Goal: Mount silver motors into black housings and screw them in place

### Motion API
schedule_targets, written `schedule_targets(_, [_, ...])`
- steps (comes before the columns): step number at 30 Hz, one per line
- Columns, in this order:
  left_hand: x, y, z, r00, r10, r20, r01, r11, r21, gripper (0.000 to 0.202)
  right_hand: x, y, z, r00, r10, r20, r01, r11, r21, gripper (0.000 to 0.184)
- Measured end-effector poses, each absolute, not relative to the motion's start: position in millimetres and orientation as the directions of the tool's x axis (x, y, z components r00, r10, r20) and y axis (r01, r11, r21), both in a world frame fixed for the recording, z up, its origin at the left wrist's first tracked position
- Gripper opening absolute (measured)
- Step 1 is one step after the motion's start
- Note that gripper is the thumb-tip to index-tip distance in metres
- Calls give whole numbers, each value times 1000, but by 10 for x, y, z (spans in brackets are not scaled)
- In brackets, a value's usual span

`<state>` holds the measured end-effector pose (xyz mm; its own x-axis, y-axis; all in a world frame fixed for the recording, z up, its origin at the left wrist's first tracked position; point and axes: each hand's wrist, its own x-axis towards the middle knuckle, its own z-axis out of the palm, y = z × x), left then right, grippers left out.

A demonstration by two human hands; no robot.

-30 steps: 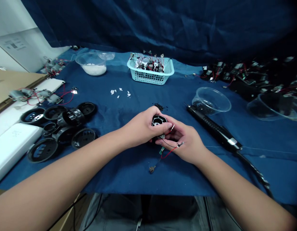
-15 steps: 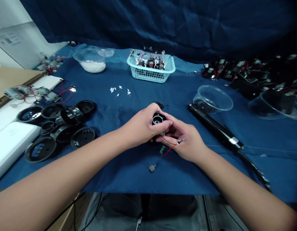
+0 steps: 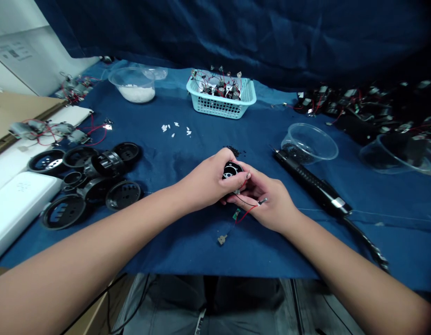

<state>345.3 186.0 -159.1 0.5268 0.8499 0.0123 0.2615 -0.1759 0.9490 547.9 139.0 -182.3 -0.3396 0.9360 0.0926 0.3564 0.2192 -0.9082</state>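
Shifted since the earlier frame: black round plastic housing [image 3: 231, 170], now tilted further, clamped in the left hand [image 3: 204, 180] and steadied by the right hand [image 3: 266, 202], its fingers closed around red and black leads [image 3: 248, 208]; small green circuit board [image 3: 236, 214] on those leads, below the hands, over the blue cloth [image 3: 173, 246].

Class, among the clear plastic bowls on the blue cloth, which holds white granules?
The far-left bowl, left of the basket; the bowl further right holds dark bits.
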Motion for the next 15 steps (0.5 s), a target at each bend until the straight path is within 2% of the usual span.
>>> schedule_targets(4, [3426, 1888, -1583, 499, 862, 89, 306, -271, 913, 28, 5447, 1382, -1833, -305, 947, 103, 381, 220, -898, 78])
schedule_targets(8, [3365, 1921, -1592, 510, 859, -47, 210, -71, 975, 38, 5432, 1373, -1862, -271, 956, 110, 345, 204, -916, 79])
schedule_targets(10, [3316, 1940, -1604, 465, 882, -81, 222, -28, 975, 40, 5445, 1369, -1866, -267, 956, 120, 340, 210, -917, 67])
schedule_targets(12, [3265, 1954, -1623, 391, 920, 3, 345, -150, 927, 39, 5465, 1370, -1850, -285, 947, 146, 410, 258, -875, 44])
schedule_targets(13, [3243, 1959, -1637, 377, 923, 77, 424, -246, 871, 37, 5476, 1372, -1837, -302, 940, 161, 456, 290, -841, 34])
schedule_targets(15, [3215, 1963, -1678, 413, 884, 219, 557, -436, 707, 31, 5492, 1384, -1807, -332, 923, 195, 496, 347, -796, 26])
